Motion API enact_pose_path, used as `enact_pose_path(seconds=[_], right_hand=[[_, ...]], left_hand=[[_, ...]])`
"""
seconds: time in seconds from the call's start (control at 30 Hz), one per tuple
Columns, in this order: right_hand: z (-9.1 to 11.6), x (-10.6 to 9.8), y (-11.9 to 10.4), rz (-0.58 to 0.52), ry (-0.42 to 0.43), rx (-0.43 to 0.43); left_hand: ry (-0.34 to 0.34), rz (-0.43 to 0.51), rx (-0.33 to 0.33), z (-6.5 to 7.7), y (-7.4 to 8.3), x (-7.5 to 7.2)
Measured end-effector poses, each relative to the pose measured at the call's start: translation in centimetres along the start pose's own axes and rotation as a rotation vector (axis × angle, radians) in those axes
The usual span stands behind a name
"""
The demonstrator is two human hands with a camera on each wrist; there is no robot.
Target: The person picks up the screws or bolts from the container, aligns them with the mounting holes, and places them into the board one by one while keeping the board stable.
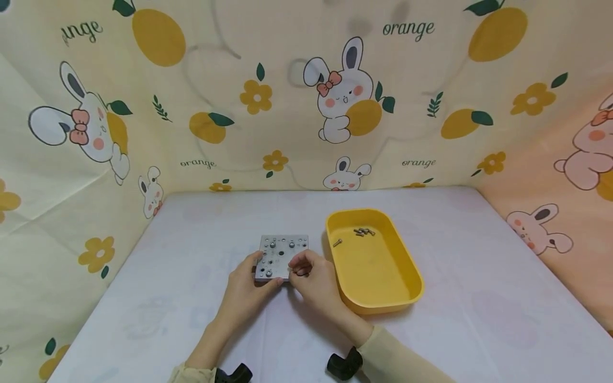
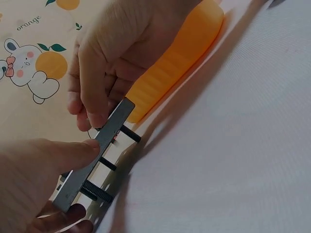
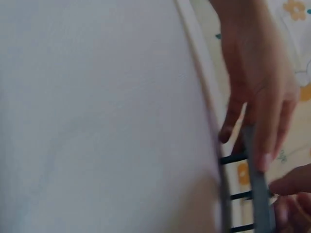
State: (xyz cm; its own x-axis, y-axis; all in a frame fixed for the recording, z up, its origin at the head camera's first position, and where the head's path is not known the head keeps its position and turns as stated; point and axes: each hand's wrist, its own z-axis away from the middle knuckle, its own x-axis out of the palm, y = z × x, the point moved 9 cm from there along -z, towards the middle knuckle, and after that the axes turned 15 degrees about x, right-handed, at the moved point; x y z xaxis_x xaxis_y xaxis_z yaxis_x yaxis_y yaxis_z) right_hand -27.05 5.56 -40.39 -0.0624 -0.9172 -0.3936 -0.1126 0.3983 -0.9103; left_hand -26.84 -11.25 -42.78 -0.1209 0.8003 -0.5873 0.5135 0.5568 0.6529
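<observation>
My left hand (image 1: pixel 246 290) grips a grey metal plate (image 1: pixel 282 259) by its left side, thumb along the front edge. The plate has several holes, and screw heads (image 1: pixel 272 244) stand on its top face. In the left wrist view, dark threaded screw shanks (image 2: pixel 131 133) stick out from the underside, over the white table. At the plate's front right corner, my right hand (image 1: pixel 316 279) has its thumb and index finger pinched together on a screw, its head mostly hidden by the fingers. Beyond the plate in the right wrist view shows the left hand (image 3: pixel 262 92).
A yellow tray (image 1: pixel 378 306) stands just right of the right hand. Several loose screws (image 1: pixel 364 232) lie at its far end, with a single screw (image 1: pixel 337 242) by the left wall. A printed cloth (image 1: pixel 287 133) hangs behind the white table (image 1: pixel 191 239).
</observation>
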Motion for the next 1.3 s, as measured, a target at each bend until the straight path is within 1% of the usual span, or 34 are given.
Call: enact_pose_path(seconds=[0.07,0.17,0.23,0.3,0.37,0.43,0.5,0.57,0.7,0.73,0.8,0.87,0.93,1.1,1.3], right_hand=[[0.3,-0.4,-0.5,-0.016,-0.018,0.016],[0.9,-2.4,-2.7,-0.079,-0.03,0.007],[0.6,-4.5,-4.0,-0.146,-0.041,0.055],[-0.4,-6.9,-4.8,-0.238,-0.051,0.142],[-2.1,-9.2,-4.5,-0.315,-0.043,0.231],[-3.9,-11.2,-3.7,-0.351,-0.025,0.306],[-5.8,-12.7,-2.3,-0.347,-0.014,0.358],[-7.2,-13.6,-0.1,-0.345,-0.037,0.446],[-8.8,-13.7,4.7,-0.455,-0.092,0.679],[-8.9,-13.7,5.7,-0.478,-0.088,0.72],[-9.2,-13.5,7.3,-0.493,-0.072,0.767],[-9.3,-13.1,8.5,-0.459,-0.071,0.786],[-9.3,-12.4,9.1,-0.424,-0.087,0.783],[-9.4,-10.6,9.3,-0.357,-0.122,0.74],[-9.6,-9.4,9.6,-0.318,-0.121,0.713]], left_hand=[[0.0,-0.002,-0.003,0.0,-0.1,0.0],[-0.005,0.0,-0.02,0.1,-0.2,0.1],[-0.011,0.002,-0.039,0.1,-0.3,0.2],[-0.014,0.008,-0.053,0.2,-0.4,0.2],[-0.013,0.012,-0.06,0.2,-0.3,0.4],[-0.009,0.015,-0.064,0.2,-0.3,0.4],[-0.009,0.013,-0.064,0.3,-0.3,0.5],[-0.012,0.006,-0.059,0.3,-0.3,0.5],[-0.014,-0.004,-0.055,0.2,-0.4,0.4],[-0.014,-0.004,-0.055,0.2,-0.4,0.4],[-0.019,0.0,-0.06,0.3,-0.5,0.4],[-0.027,0.005,-0.063,0.4,-0.5,0.4],[-0.029,0.005,-0.06,0.4,-0.5,0.4],[-0.013,-0.017,-0.042,0.3,-0.4,0.1],[-0.038,-0.014,-0.056,0.3,-0.6,0.4]])
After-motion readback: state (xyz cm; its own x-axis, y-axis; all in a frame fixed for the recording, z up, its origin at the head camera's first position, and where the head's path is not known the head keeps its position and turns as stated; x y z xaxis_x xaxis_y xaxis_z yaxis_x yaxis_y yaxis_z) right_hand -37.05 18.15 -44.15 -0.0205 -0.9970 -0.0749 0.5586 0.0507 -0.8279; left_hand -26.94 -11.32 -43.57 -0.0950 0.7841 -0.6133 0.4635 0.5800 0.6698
